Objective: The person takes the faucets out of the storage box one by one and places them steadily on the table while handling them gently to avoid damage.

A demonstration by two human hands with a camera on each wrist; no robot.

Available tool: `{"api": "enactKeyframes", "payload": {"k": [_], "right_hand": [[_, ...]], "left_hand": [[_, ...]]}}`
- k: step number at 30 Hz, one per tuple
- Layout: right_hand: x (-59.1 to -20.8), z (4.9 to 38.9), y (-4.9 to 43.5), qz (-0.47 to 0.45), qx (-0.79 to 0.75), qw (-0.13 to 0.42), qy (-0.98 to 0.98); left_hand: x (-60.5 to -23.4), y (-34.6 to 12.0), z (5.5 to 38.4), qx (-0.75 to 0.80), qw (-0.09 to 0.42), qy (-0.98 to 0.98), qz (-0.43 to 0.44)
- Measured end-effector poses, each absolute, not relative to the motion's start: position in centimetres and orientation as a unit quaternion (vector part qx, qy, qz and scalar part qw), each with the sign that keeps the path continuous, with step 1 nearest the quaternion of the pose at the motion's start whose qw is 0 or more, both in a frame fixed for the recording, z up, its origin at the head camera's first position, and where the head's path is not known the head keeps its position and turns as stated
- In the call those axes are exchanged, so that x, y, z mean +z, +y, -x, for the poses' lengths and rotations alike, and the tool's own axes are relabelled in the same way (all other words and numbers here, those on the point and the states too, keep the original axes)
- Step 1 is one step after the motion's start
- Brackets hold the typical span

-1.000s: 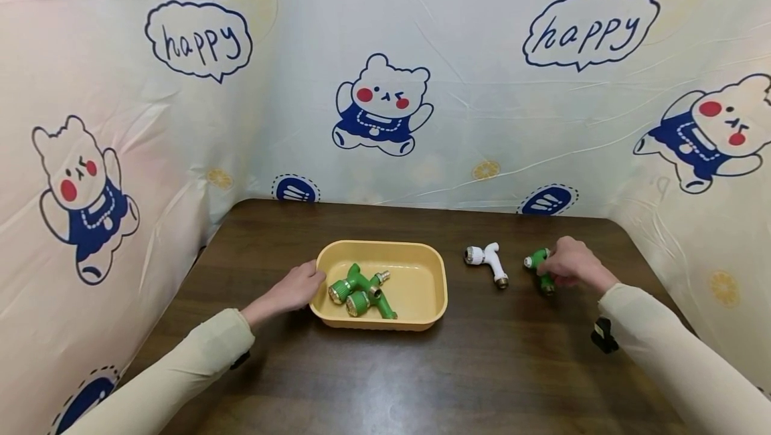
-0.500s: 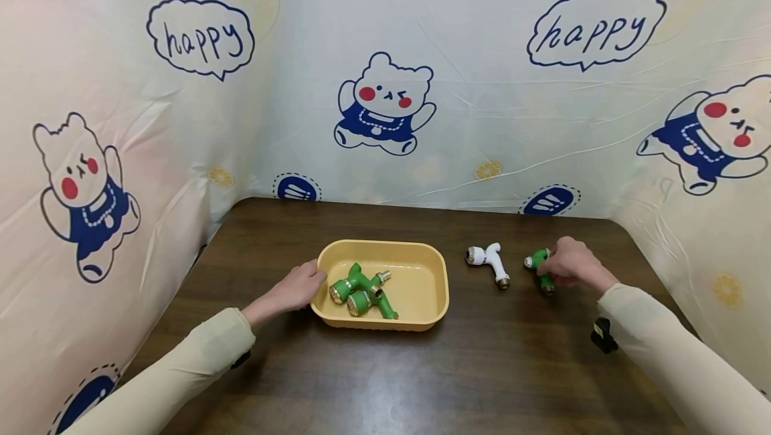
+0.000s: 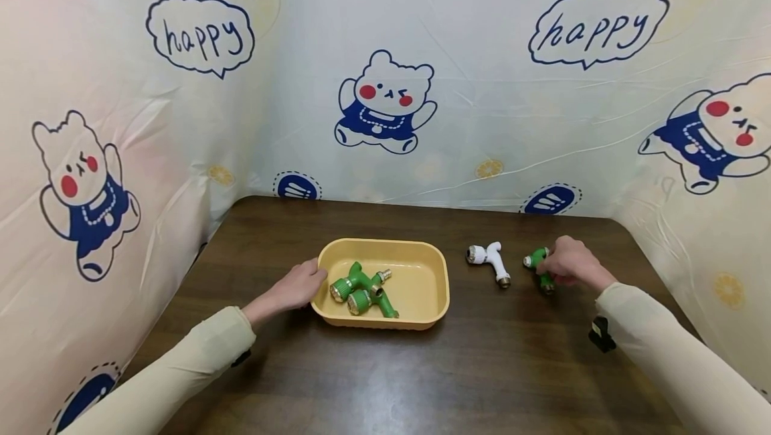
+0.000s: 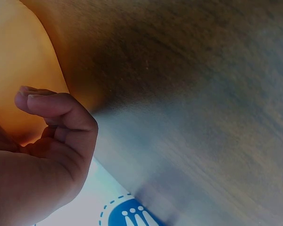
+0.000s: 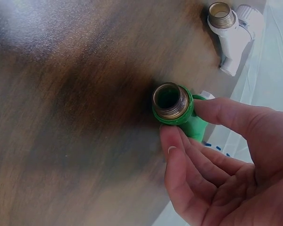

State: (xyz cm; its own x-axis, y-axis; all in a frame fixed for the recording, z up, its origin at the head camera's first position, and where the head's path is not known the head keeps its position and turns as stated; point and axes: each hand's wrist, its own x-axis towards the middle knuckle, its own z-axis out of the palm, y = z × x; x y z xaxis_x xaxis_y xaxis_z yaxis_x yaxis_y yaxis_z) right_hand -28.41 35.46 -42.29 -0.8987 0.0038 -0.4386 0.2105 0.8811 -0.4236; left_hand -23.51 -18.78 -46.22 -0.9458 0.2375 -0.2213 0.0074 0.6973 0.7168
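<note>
My left hand [image 3: 302, 284] grips the left rim of a yellow plastic basin [image 3: 434, 288], and in the left wrist view its fingers [image 4: 61, 108] curl against the basin's outer wall. Two green faucets [image 3: 355, 278] with brass threaded ends lie crossed in the left half of the basin. Over at the right, my right hand [image 3: 569, 259] pinches another green faucet [image 3: 536, 259] between thumb and fingers. The right wrist view shows that faucet's threaded brass end [image 5: 170, 101] facing the camera. A white faucet [image 3: 495, 264] lies just left of the right hand.
Everything stands on a dark brown wooden table [image 3: 385, 375]. A pale cloth [image 3: 482, 87] with printed bears and the word "happy" hangs along the back and both sides. Small black devices [image 3: 602, 334] sit under the wrists.
Both hands keep their places and their holds. The whole head view shifts very slightly; the faucets and the basin stay where they were.
</note>
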Motion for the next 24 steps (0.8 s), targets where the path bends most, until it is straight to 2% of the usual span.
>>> {"api": "enactKeyframes", "payload": {"k": [24], "right_hand": [[-42.56,28.76,35.65,-0.059,-0.236,0.222,0.944]], "left_hand": [[-45.97,-18.61,23.5,0.378,0.156,0.91,-0.063]]}}
